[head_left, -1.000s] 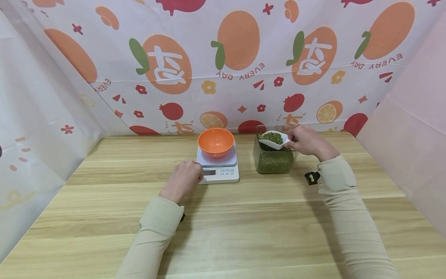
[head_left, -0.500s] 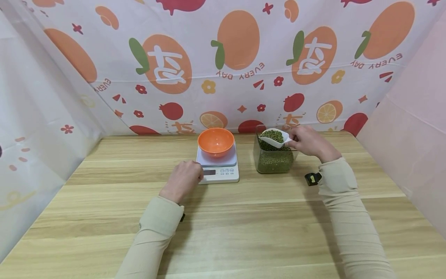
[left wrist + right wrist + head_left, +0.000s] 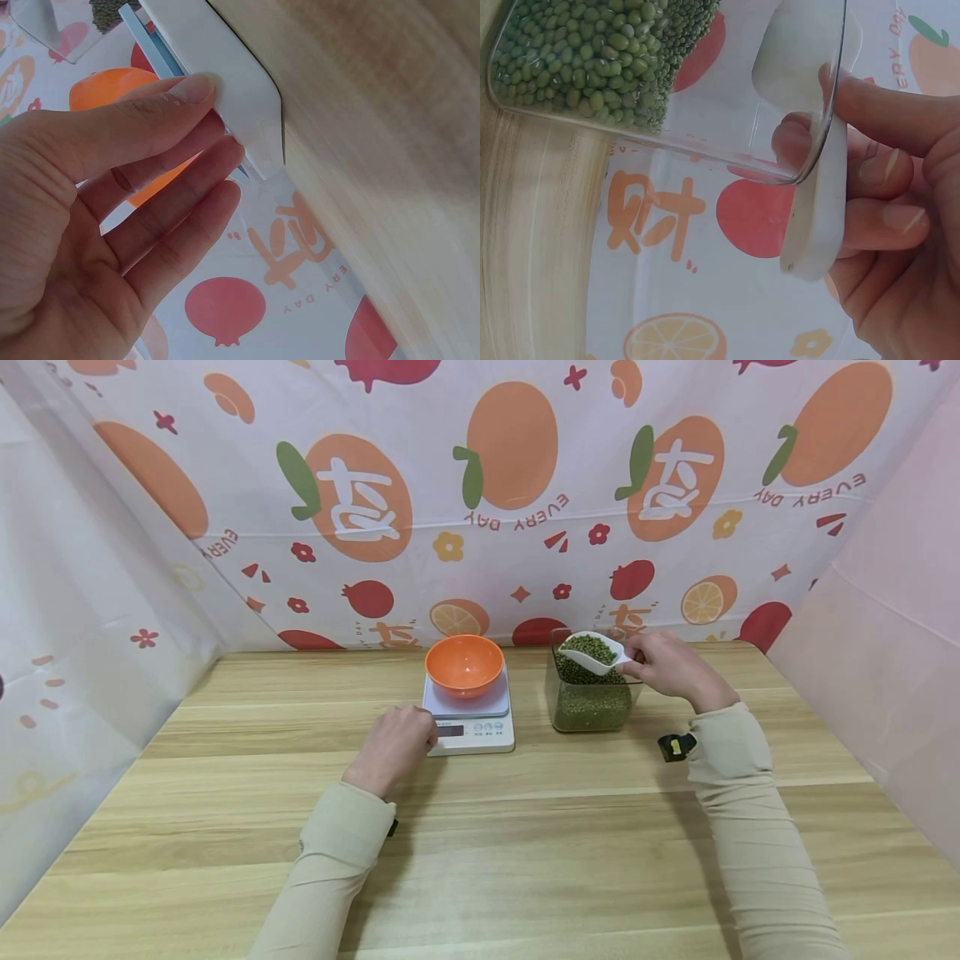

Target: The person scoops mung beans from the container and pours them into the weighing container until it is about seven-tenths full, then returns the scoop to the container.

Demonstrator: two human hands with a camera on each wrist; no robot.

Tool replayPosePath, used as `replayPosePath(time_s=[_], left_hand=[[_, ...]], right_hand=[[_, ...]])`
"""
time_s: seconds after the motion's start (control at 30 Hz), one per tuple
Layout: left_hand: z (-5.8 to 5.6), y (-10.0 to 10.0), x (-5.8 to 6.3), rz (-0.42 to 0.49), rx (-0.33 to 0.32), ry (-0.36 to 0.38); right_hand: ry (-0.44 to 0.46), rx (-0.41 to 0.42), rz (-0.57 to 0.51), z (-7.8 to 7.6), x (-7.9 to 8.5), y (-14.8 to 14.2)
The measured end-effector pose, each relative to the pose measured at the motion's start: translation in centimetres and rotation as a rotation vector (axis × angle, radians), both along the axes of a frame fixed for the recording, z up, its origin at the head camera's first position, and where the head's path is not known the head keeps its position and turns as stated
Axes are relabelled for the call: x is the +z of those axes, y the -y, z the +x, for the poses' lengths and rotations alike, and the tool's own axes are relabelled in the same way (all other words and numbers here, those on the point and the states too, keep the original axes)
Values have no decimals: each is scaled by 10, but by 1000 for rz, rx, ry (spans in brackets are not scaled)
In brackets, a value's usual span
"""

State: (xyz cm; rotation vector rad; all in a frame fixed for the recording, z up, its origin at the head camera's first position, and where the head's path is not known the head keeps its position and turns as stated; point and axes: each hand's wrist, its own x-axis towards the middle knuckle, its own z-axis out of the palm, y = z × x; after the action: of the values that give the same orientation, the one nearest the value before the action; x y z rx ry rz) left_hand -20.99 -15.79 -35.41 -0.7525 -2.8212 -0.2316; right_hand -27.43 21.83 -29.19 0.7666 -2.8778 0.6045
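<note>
My right hand (image 3: 663, 668) grips the handle of a white scoop (image 3: 816, 225), thumb on one side and curled fingers on the other. The scoop carries a heap of mung beans (image 3: 591, 649) and is tilted over a clear plastic container (image 3: 552, 697) of more green beans (image 3: 592, 60). At the left front corner of a white kitchen scale (image 3: 480, 746) is my left hand (image 3: 396, 739). In the left wrist view its thumb (image 3: 191, 90) touches the scale's edge, the other fingers loosely bent beside it. An orange bowl (image 3: 465, 667) stands on the scale's platform with no beans visible inside.
A wood-grain table (image 3: 480, 860) lies under everything. Behind it hangs a fruit-print curtain (image 3: 420, 585), close to the bowl and container. The container stands to the right of the scale, with a gap between them.
My right hand and the loaded scoop have shifted slightly, the scoop's tilt changing a little above the container. My left hand, the scale and the bowl stay where they were.
</note>
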Motion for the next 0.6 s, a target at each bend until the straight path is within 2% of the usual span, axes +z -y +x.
replayPosePath(time_s=[0.6], left_hand=[[0, 1, 0, 4, -5, -9]], right_hand=[[11, 8, -19, 0, 2, 0]])
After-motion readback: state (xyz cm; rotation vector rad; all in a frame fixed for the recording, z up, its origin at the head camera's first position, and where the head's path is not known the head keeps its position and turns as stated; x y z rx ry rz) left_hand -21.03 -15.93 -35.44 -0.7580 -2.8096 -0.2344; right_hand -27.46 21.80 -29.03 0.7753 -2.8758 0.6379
